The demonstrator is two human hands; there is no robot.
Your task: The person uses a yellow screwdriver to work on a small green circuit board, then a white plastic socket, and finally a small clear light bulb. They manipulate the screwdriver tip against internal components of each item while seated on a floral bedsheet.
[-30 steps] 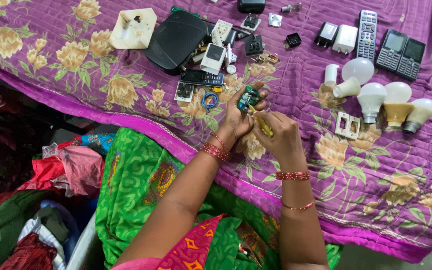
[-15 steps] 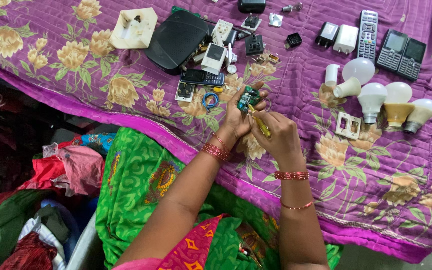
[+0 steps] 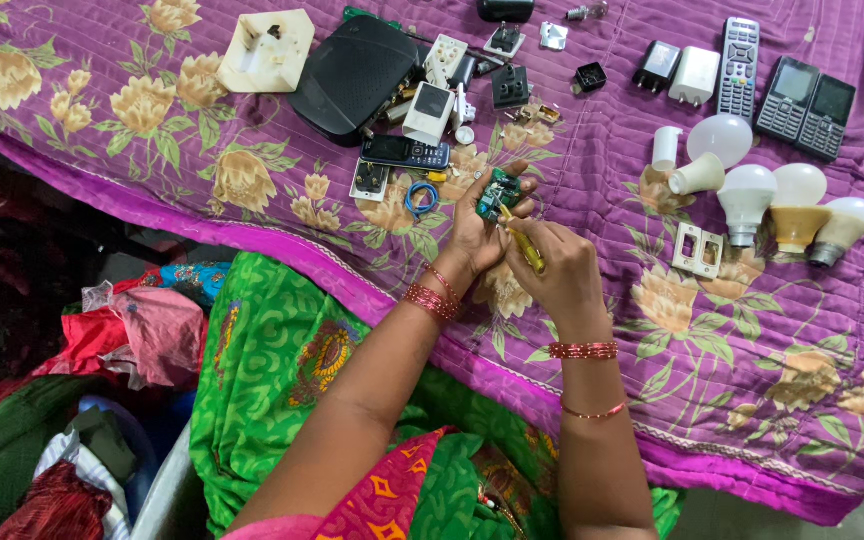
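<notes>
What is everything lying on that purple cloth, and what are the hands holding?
Bedspread: one, purple with yellow flowers, under everything.
Light bulbs: about five, white, one with a tan base, right side.
Mobile phones: two, dark, top right; a third phone at centre.
Remote control: one, grey, top right.
Chargers: two, one black and one white, beside the remote.
Router box: one, black, top centre.
Switch board: one, cream, top left.
Wire coil: one, blue, near the left hand.
Circuit board: one, green, in the left hand.
Screwdriver: one, yellow, in the right hand.
Left hand: holds the circuit board.
Right hand: grips the screwdriver.
</notes>
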